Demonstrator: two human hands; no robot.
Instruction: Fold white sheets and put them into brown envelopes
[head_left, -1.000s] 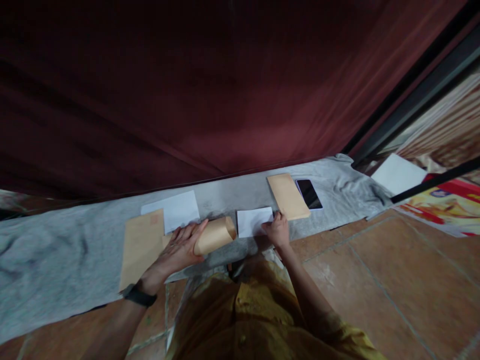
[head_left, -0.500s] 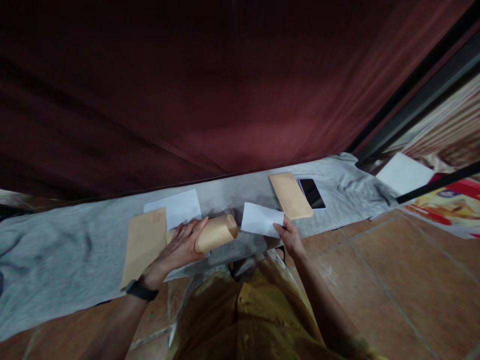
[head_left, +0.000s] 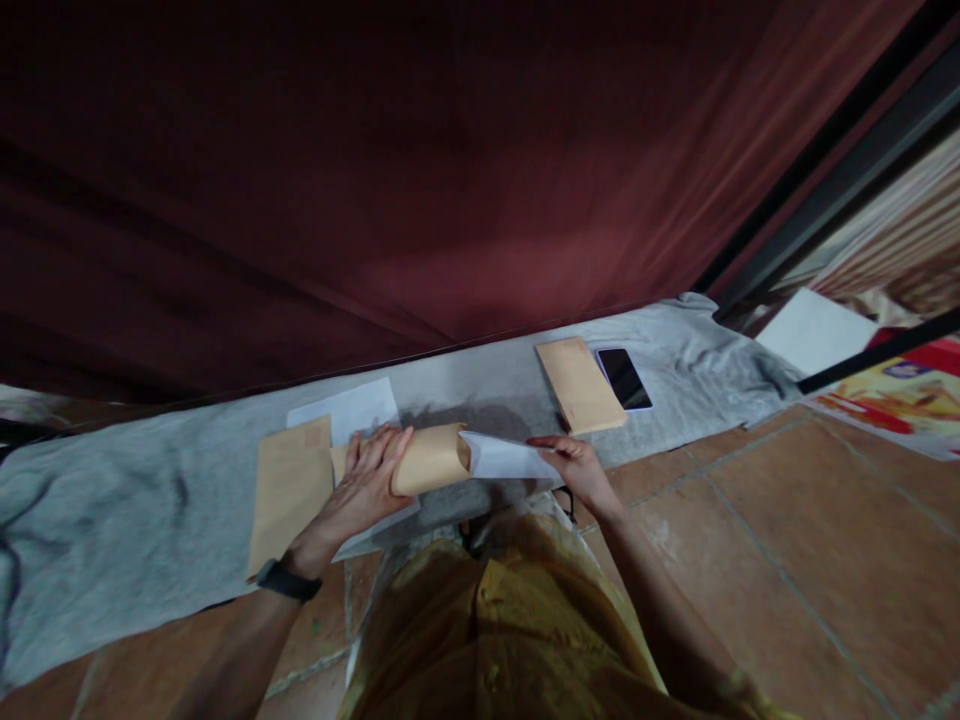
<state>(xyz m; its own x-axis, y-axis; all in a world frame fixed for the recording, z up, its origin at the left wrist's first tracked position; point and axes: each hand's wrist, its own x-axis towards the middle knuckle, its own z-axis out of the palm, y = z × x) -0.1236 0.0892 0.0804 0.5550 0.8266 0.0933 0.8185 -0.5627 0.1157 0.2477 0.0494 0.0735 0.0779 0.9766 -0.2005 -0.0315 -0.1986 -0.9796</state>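
**Gripped pair: envelope and sheet, on grey cloth**

Left hand [head_left: 360, 490]: fingers wrapped over the opened brown envelope [head_left: 429, 458], holding it bulged, mouth facing right. It sits at the middle of the grey cloth [head_left: 112, 500], near the cloth's front edge.

Right hand [head_left: 574, 468]: closed in a pinch on the white sheet [head_left: 504, 458], which is raised just above the cloth with its left tip at the envelope's mouth.

Other items on the cloth:
- flat brown envelope [head_left: 289, 490], left of centre
- white paper [head_left: 349, 408], behind it toward the cloth's back edge
- closed brown envelope [head_left: 579, 385], right of centre
- phone [head_left: 624, 378], screen dark, just beside that envelope

Wristwatch [head_left: 283, 580]: on the left wrist, at the cloth's front edge.
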